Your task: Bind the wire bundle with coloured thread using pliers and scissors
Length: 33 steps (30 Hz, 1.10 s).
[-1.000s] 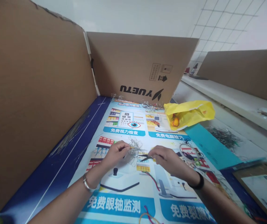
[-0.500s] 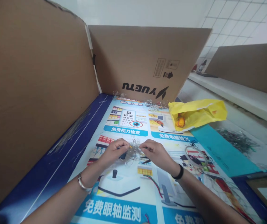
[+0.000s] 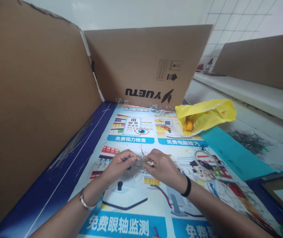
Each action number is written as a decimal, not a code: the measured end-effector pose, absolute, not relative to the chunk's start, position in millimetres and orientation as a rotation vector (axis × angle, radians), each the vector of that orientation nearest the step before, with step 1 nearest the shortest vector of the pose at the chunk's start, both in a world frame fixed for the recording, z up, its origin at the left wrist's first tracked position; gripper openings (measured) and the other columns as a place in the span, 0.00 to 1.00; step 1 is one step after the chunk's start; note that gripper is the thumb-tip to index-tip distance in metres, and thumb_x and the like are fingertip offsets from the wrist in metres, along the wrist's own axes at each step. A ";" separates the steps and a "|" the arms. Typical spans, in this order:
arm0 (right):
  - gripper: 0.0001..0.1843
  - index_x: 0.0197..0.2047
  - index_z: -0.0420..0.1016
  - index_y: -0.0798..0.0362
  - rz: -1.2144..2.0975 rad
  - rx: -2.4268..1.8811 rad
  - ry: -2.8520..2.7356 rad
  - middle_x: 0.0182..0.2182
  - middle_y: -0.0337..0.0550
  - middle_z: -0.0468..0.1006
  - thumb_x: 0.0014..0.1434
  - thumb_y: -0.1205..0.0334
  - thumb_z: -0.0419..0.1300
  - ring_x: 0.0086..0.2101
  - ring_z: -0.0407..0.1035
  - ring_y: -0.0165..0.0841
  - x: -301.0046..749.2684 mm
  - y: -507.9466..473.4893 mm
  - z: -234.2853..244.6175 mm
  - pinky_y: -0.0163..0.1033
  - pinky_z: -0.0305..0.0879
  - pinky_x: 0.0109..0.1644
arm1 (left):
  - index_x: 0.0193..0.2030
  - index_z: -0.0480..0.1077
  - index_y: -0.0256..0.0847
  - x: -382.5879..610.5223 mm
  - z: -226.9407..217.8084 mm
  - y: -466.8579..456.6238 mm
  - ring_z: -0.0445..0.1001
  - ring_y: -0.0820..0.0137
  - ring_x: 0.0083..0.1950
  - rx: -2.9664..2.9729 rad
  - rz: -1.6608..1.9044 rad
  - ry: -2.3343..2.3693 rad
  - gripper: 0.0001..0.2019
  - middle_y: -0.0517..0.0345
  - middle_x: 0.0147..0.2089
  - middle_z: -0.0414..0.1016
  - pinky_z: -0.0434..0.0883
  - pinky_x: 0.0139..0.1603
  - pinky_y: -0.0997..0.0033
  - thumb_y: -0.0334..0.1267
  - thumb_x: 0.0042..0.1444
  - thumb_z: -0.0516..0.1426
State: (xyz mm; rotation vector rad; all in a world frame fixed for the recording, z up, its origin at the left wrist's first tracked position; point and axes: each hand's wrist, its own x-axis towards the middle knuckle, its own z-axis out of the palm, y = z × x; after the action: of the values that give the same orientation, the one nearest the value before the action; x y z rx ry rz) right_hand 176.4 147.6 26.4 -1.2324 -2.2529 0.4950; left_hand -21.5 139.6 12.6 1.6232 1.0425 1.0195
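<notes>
A tangle of thin silvery wire [image 3: 139, 162] sits between my two hands, with loose loops sticking up and hanging below it. My left hand [image 3: 124, 162] pinches the left side of the tangle between thumb and fingers, beside a small yellow bit. On the right side, the thumb and fingers of my right hand [image 3: 159, 164] are bent in close at the wire and touch it. What exactly lies between those fingertips is too fine to make out. Below the hands is a printed poster [image 3: 128, 215] covering the table.
Cardboard panels stand at the left [image 3: 39, 82] and back [image 3: 141, 59]. More wire tangles [image 3: 159, 109] lie along the back. A yellow bag [image 3: 205, 115] holds something orange. At right are a wire pile [image 3: 247, 142], a round coil [image 3: 206, 161] and a teal sheet [image 3: 237, 155].
My right fingers have shifted and spread slightly around the wire tangle. A dark pointed shape below my right hand no longer shows. The whole view has moved slightly.
</notes>
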 end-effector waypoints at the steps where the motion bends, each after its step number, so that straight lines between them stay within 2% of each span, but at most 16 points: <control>1: 0.01 0.30 0.74 0.53 0.486 -1.261 -2.255 0.30 0.40 0.73 0.51 0.65 0.61 0.31 0.69 0.31 175.8 147.4 26.0 0.34 0.62 0.35 | 0.31 0.70 0.38 -21.4 12.7 139.5 0.65 0.71 0.34 1.632 1.009 1.048 0.11 0.57 0.32 0.67 0.63 0.36 0.73 0.42 0.58 0.54; 8: 0.03 0.27 0.72 0.53 0.558 -1.305 -2.223 0.28 0.39 0.73 0.50 0.69 0.59 0.29 0.68 0.29 175.2 150.0 22.9 0.33 0.61 0.34 | 0.32 0.71 0.38 -21.2 12.7 140.4 0.66 0.71 0.34 1.692 0.999 1.048 0.10 0.58 0.32 0.67 0.62 0.38 0.73 0.39 0.59 0.53; 18: 0.05 0.23 0.70 0.53 0.658 -1.320 -2.139 0.25 0.38 0.73 0.48 0.70 0.58 0.28 0.67 0.29 180.0 154.4 27.6 0.33 0.59 0.33 | 0.33 0.71 0.38 -20.0 14.5 138.7 0.69 0.69 0.38 1.783 1.062 1.154 0.09 0.56 0.34 0.71 0.65 0.42 0.69 0.38 0.59 0.52; 29: 0.03 0.24 0.71 0.53 0.949 -1.242 -2.055 0.24 0.36 0.72 0.49 0.66 0.59 0.26 0.65 0.28 188.4 166.6 21.6 0.32 0.59 0.31 | 0.36 0.72 0.40 -15.3 11.2 136.7 0.71 0.68 0.40 1.924 1.122 1.227 0.05 0.57 0.35 0.74 0.66 0.43 0.67 0.33 0.57 0.54; 33: 0.04 0.26 0.72 0.54 1.076 -1.241 -2.011 0.24 0.37 0.72 0.49 0.64 0.60 0.27 0.65 0.29 190.0 169.0 22.0 0.32 0.60 0.31 | 0.40 0.70 0.40 -15.9 5.5 135.7 0.70 0.67 0.41 2.010 1.188 1.259 0.06 0.56 0.37 0.74 0.66 0.44 0.65 0.30 0.56 0.54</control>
State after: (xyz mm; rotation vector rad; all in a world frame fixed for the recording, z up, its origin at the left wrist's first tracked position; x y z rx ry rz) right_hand 190.0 169.0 22.0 -1.2406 -2.0106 1.0760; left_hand -15.9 135.7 5.5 2.0105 1.2593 1.1875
